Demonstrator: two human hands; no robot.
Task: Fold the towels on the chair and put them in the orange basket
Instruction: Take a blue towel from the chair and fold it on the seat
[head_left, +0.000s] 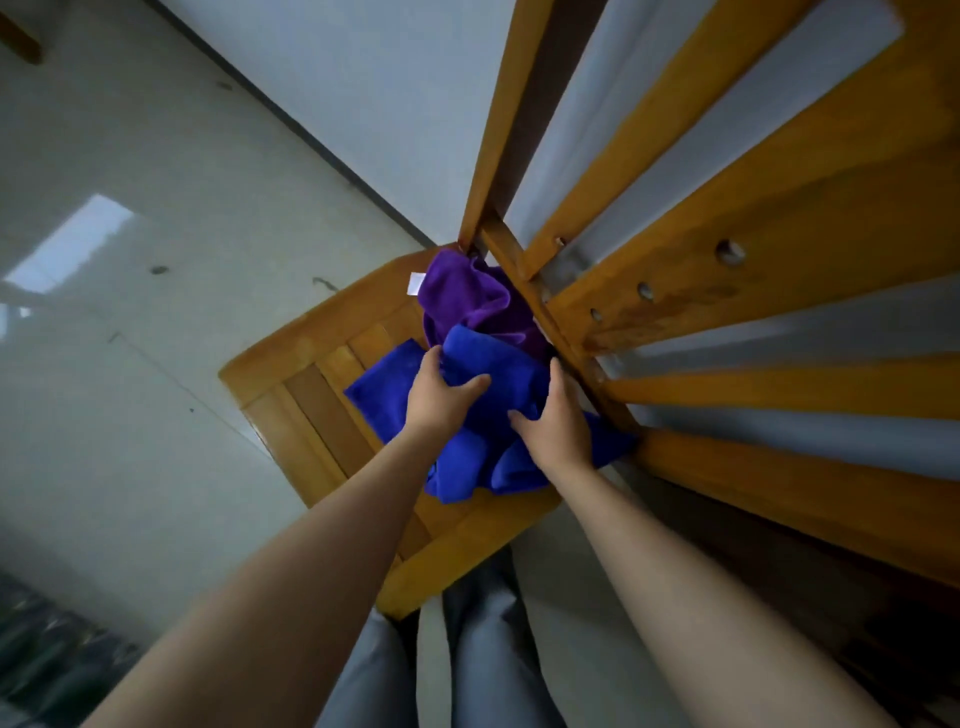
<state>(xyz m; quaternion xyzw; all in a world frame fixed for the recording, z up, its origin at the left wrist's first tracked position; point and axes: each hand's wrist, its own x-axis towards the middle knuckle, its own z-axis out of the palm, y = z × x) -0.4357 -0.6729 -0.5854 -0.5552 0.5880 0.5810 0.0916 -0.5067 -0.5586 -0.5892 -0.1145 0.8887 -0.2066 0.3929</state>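
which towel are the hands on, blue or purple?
The blue towel, crumpled nearer the seat's front: left hand and right hand both grip it. The purple towel lies behind it by the backrest, untouched.

Blue towel (498, 358) and purple towel (467, 296) (tagged), crumpled on chair (311, 384)

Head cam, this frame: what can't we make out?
Orange basket: not in the head view, outside the frame.
Right hand: fingertips sink into the crumpled blue cloth towel, so its grip is unclear.
Crumpled purple cloth towel: near part covered by the blue towel.
Further towels underneath: hidden by the pile and the left hand.
Bottom-left corner: dark patch, too blurred to identify.
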